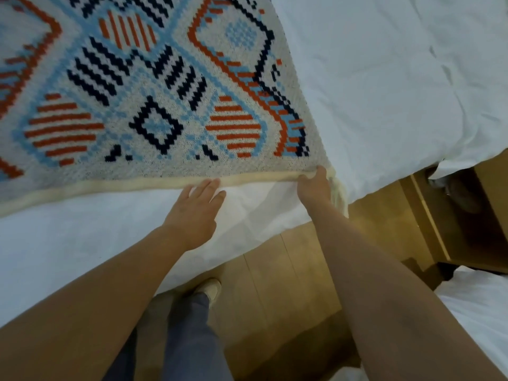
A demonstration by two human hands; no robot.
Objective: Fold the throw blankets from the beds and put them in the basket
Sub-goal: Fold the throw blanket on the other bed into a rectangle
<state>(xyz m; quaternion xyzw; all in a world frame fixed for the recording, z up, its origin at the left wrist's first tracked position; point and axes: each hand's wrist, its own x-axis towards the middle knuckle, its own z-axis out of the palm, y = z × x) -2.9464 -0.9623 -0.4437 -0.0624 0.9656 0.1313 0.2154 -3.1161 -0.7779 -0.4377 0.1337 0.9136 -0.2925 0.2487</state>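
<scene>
Gripping blanket (154, 105), right hand (314, 188) beside flat left hand (195, 213).

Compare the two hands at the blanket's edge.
The left hand lies flat with straight fingers on the white sheet; the right hand curls around the corner of the blanket. The left hand sits partway along the edge, the right hand at its end. Both reach the cream border.

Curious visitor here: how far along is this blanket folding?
Nothing looks done: the throw blanket lies flat on the bed. In hand: the right hand grips its corner, the left hand lies by its cream border. Still to do: folding, then the basket, unseen here.
</scene>
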